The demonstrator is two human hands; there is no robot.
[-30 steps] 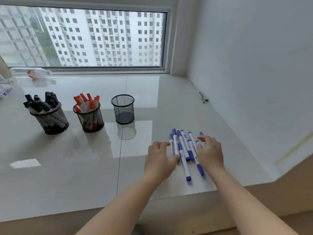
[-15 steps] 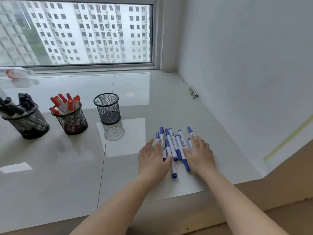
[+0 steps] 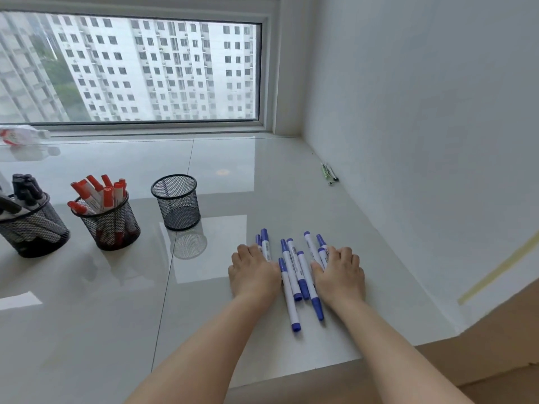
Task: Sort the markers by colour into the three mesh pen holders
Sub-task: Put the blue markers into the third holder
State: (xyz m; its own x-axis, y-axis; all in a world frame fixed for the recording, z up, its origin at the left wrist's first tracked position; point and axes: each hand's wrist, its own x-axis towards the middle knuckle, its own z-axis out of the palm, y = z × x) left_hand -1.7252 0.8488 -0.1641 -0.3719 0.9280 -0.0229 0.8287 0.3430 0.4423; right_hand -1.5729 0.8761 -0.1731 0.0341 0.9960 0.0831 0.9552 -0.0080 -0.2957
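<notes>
Several blue markers [image 3: 294,275] lie side by side on the glossy white sill. My left hand [image 3: 253,275] lies palm down over the two leftmost ones, fingers curled. Over the rightmost ones rests my right hand [image 3: 339,275], also palm down. The middle markers lie bare between the hands. Whether either hand grips any marker I cannot tell. At the left stand three mesh holders: one with black markers [image 3: 35,228], one with red markers [image 3: 110,225], and an empty one [image 3: 178,205] nearest the hands.
A white wall [image 3: 423,170] bounds the sill on the right, with a couple of pens [image 3: 329,173] lying at its foot. A crumpled plastic bottle [image 3: 17,135] lies by the window at the far left. The sill's front edge [image 3: 291,374] runs below my forearms.
My hands have drawn slightly apart and their fingers have curled. The blue markers now sit in three loose groups instead of one tight bunch. The camera view has shifted.
</notes>
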